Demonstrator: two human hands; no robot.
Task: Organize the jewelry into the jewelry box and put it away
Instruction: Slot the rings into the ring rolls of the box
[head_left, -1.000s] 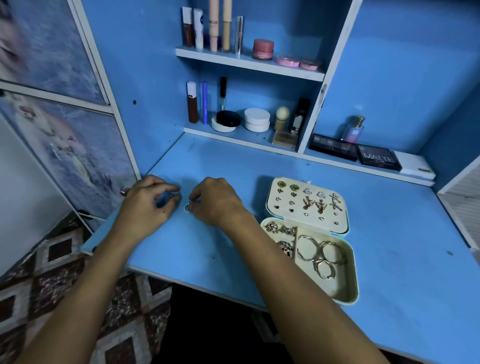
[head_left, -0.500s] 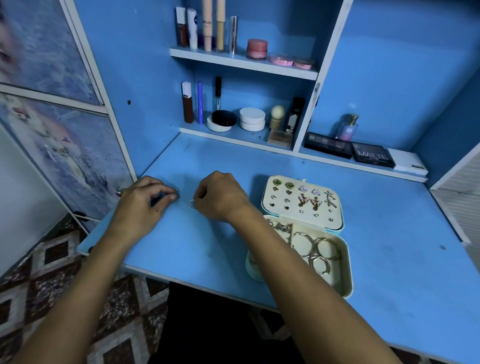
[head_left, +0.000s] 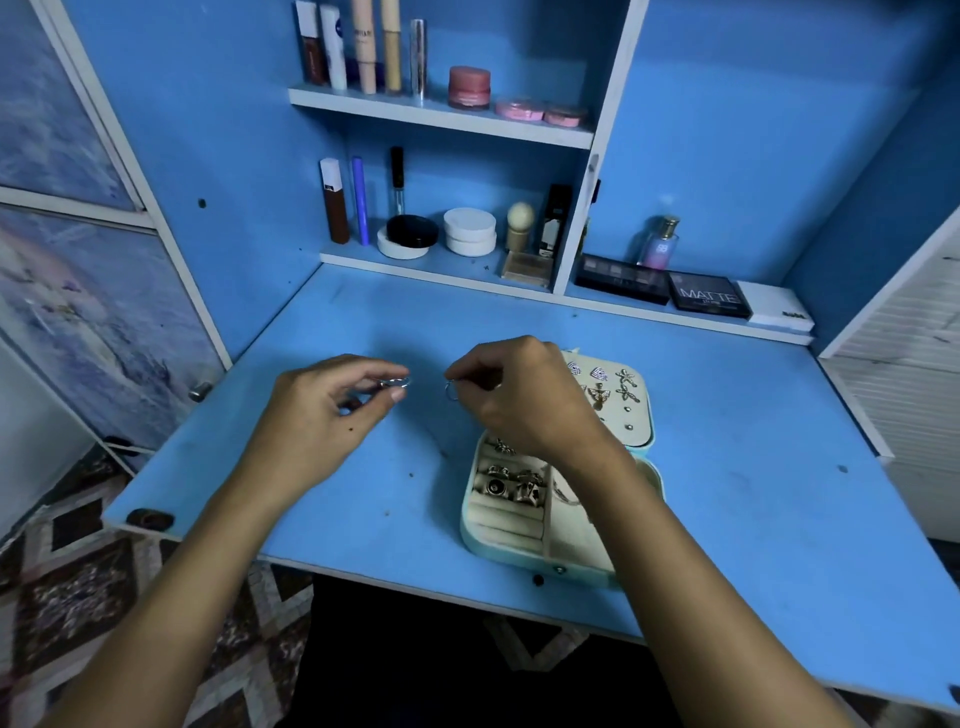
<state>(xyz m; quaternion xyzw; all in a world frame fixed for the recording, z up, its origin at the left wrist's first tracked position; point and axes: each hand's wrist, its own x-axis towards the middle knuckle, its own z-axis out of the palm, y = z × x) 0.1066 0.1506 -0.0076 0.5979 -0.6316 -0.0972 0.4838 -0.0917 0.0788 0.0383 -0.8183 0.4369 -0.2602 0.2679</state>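
An open pale jewelry box lies on the blue desk. Its raised lid holds several earrings, and rings sit in the padded rolls of its base. My left hand pinches a silver ring between thumb and fingertips, just above the desk. My right hand pinches a second small ring a little to the right of the first, and covers part of the lid. My right forearm hides the box's right compartment.
Cosmetics stand on two shelves at the back: tubes, a pink jar, white compacts. Eyeshadow palettes and a perfume bottle sit at the back right. A patterned cabinet door is to the left.
Both hands lifted their rings off the desk surface and shifted right, toward the box. The camera view tipped, so the box base now shows the ring rolls.
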